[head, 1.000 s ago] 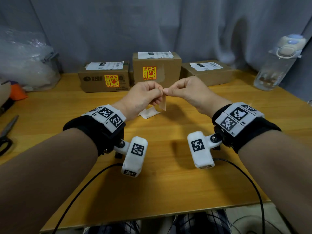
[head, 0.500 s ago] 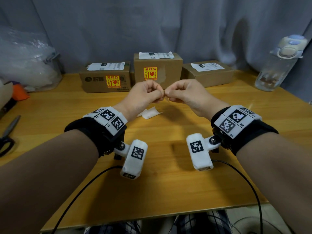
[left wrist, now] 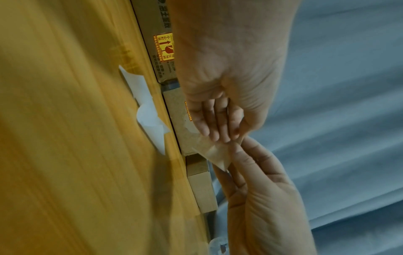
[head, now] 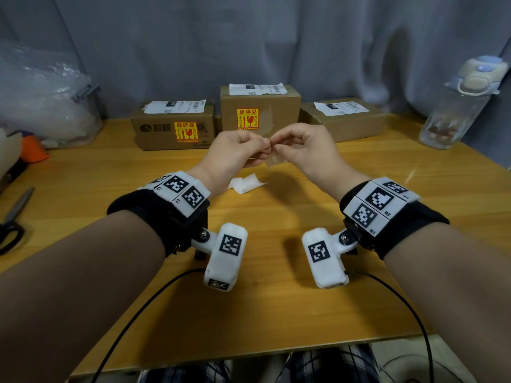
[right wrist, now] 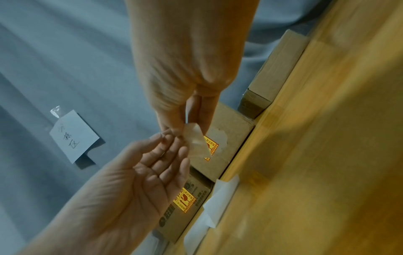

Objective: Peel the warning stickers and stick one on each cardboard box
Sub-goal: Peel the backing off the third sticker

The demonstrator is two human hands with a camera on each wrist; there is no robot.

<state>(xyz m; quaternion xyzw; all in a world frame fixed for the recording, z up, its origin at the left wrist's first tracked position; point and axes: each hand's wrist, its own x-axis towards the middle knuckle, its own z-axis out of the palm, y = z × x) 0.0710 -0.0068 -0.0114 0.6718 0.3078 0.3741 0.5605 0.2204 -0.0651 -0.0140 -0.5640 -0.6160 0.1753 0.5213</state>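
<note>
Three cardboard boxes stand in a row at the back of the table. The left box and the middle box each carry a yellow-red warning sticker. No sticker shows on the right box. Over the table's middle my left hand and right hand meet fingertip to fingertip. Both pinch a small pale translucent sticker sheet, whose print is not visible. It hangs below my right hand's fingers.
A curled white backing paper lies on the wooden table below my hands. A water bottle stands at the back right. A plastic bag and scissors are on the left. Cables run from the wrist cameras to the front edge.
Both hands stay together above the table's middle. The sheet, hidden between the fingertips half a second ago, now hangs below the right hand's fingers.
</note>
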